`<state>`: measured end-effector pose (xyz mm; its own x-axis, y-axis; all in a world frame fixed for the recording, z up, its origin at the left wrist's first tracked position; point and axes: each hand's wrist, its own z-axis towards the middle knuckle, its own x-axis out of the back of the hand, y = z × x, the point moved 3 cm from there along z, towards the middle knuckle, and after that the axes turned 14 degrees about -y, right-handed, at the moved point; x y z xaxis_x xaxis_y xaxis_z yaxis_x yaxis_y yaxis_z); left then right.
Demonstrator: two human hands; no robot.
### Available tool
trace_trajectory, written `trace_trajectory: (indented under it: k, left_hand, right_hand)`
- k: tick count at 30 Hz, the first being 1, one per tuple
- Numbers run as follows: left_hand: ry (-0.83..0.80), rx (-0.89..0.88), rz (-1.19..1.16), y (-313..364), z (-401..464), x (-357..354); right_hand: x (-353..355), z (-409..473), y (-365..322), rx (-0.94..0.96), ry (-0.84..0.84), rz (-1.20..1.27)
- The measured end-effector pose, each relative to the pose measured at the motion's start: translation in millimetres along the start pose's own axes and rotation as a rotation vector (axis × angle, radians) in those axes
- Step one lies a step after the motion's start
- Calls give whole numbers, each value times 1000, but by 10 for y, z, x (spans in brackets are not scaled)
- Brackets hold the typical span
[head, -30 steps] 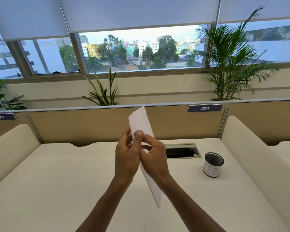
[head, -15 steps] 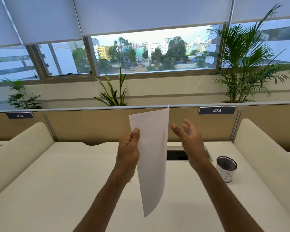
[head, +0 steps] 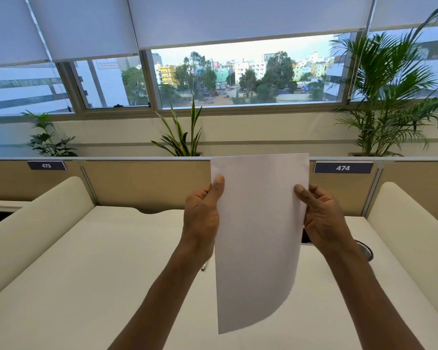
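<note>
A plain white sheet of paper [head: 257, 236] hangs upright in the air above the desk, its face turned toward me and its lower right corner curling. My left hand [head: 201, 215] pinches the sheet's left edge, thumb on the front. My right hand [head: 323, 218] pinches the right edge at about the same height, thumb on the front too. The fingers of both hands are hidden behind the paper.
The cream desk [head: 99, 274] lies below, flanked by padded side dividers [head: 36, 223] and a tan back partition [head: 147, 183]. A mesh cup [head: 364, 251] peeks out behind my right wrist. A small metallic object [head: 204, 267] lies on the desk by my left forearm.
The paper was edge-on between both hands, then held by the left hand alone while the right hand opened away. Now it faces me flat and the right hand has taken its right edge.
</note>
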<state>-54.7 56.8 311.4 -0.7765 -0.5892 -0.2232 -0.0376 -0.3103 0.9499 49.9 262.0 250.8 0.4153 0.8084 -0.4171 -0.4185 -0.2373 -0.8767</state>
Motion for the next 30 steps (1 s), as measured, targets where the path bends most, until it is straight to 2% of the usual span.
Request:
trace_trajectory:
  k: [8, 16, 30]
  left_hand:
    - [131, -40, -39, 57, -18, -48]
    - [117, -75, -9, 60, -50, -74]
    - [99, -89, 149, -90, 29, -48]
  right_hand:
    - [-34, -97, -170, 47, 52, -127]
    - [-17, -151, -110, -25, 91, -159]
    - [57, -113, -55, 40, 150, -231]
